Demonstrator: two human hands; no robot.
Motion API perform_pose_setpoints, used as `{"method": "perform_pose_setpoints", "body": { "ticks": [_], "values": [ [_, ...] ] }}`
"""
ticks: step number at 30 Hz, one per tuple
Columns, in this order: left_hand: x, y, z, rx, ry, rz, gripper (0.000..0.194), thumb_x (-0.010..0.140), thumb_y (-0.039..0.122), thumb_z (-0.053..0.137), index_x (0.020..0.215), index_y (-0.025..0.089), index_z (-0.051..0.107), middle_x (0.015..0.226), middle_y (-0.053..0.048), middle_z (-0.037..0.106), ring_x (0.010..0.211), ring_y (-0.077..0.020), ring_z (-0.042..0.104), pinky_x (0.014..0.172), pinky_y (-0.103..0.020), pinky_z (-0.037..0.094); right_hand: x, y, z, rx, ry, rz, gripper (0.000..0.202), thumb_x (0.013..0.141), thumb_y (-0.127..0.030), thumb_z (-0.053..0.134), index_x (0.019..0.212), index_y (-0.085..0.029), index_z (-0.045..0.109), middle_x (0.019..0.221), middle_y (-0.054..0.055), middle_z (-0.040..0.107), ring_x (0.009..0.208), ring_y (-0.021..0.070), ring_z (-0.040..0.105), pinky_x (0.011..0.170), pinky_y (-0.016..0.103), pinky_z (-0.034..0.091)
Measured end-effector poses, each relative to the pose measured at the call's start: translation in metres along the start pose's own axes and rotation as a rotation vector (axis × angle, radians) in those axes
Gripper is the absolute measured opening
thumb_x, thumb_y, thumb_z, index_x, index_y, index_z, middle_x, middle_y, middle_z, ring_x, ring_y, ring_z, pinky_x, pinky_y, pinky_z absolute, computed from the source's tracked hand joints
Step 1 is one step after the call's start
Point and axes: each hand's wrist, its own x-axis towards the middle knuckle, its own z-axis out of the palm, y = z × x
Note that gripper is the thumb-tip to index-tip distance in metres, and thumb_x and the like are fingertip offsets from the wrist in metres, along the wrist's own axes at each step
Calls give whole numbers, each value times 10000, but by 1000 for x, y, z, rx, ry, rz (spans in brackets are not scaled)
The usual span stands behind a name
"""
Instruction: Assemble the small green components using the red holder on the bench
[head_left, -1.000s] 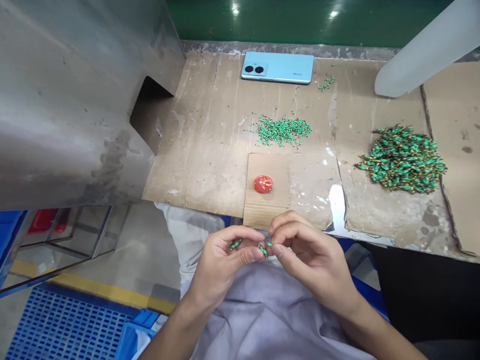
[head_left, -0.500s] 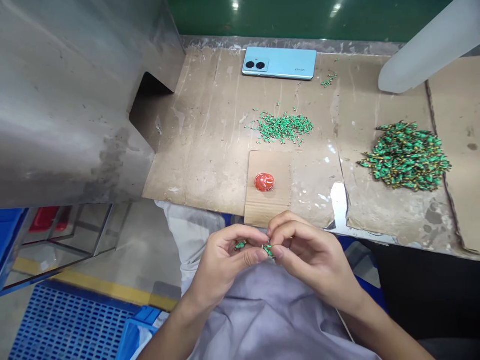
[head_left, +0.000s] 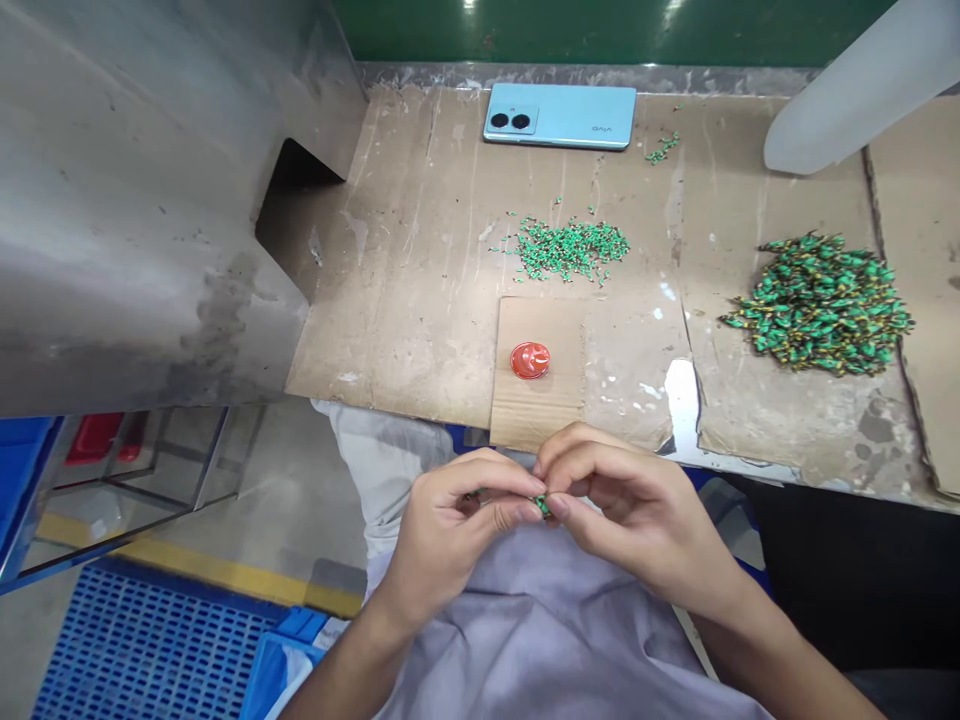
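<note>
My left hand (head_left: 454,525) and my right hand (head_left: 637,515) meet fingertip to fingertip above my lap, just off the table's front edge. Between their pinched thumbs and forefingers is a small green piece (head_left: 541,506), mostly covered by the fingers. More green shows inside the curl of my left hand, partly hidden. Beyond the hands, a small red oval dish (head_left: 530,360) with a shiny surface rests on a cardboard pad (head_left: 536,420). Behind it lies a scattered heap of tiny green pieces (head_left: 570,248). Larger green, yellow and dark pieces form a pile (head_left: 821,305) on the right.
A light blue phone (head_left: 562,115) lies at the back of the cardboard-covered table (head_left: 420,330), near a few stray green bits (head_left: 663,148). A metal housing (head_left: 150,200) stands left; a pale tube (head_left: 847,95) slants in at back right. Blue crates (head_left: 142,640) are below left.
The fingers have closed further over the small green piece, and the green inside my left hand is more covered. The view has shifted slightly; the things on the table stay put.
</note>
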Motion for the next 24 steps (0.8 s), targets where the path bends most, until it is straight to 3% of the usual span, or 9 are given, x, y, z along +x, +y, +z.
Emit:
{"method": "perform_pose_setpoints", "body": {
  "ticks": [9,24],
  "values": [
    [-2,-4,-3,45,-13,31,160,839,191,966,916,323,919,862,11,832,793,-104,769,705,-124,598,0,-3,-3,-32,-49,19,115,988,-125,752,919,-215,775,972,48,725,905,148,742,767,207,657],
    [0,-5,-1,74,46,88,73,828,273,978,844,264,907,805,-34,839,732,-171,787,678,-216,643,-2,-18,-7,-373,-136,-107,114,1079,-149,640,1074,-229,722,1021,61,739,957,186,741,815,294,630]
  ]
}}
